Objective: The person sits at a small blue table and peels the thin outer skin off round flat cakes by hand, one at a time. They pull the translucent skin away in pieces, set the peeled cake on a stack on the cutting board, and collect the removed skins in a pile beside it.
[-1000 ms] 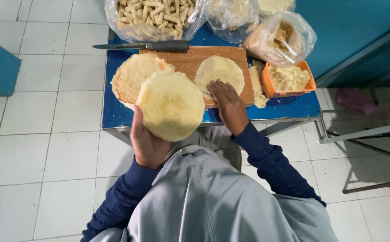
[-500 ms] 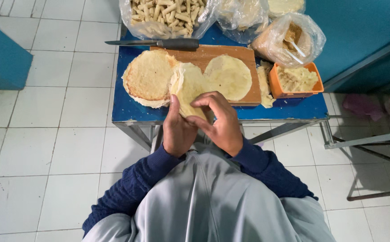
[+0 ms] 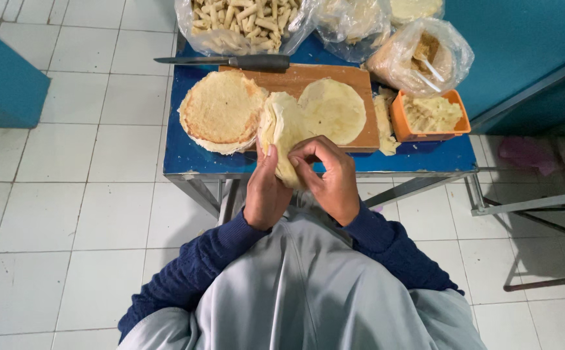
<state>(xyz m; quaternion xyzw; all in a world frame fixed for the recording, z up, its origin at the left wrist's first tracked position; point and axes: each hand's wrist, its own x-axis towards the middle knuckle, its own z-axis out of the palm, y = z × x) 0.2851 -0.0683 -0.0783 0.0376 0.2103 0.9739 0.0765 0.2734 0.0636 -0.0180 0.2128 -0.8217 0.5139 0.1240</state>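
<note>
Both my hands hold one thin, pale round wrapper [image 3: 281, 129] upright at the near edge of a small blue table [image 3: 185, 155]. My left hand [image 3: 264, 188] supports it from behind. My right hand [image 3: 331, 175] pinches its lower edge with thumb and fingers. Left of it lies a stack of round wrappers [image 3: 223, 110]. Another single wrapper [image 3: 334, 110] lies flat on a wooden cutting board [image 3: 295, 79], just beyond my right hand.
A black-handled knife [image 3: 230, 61] lies along the board's far edge. An orange tub of pale filling [image 3: 430, 115] stands at the right. Plastic bags, one holding several pale sticks [image 3: 243, 19], line the back. A teal wall [image 3: 522, 45] and metal frame [image 3: 529, 207] are on the right.
My left hand held a flat wrapper up alone; my right hand left the board and joined it. Both now grip the wrapper, which is held upright and bent.
</note>
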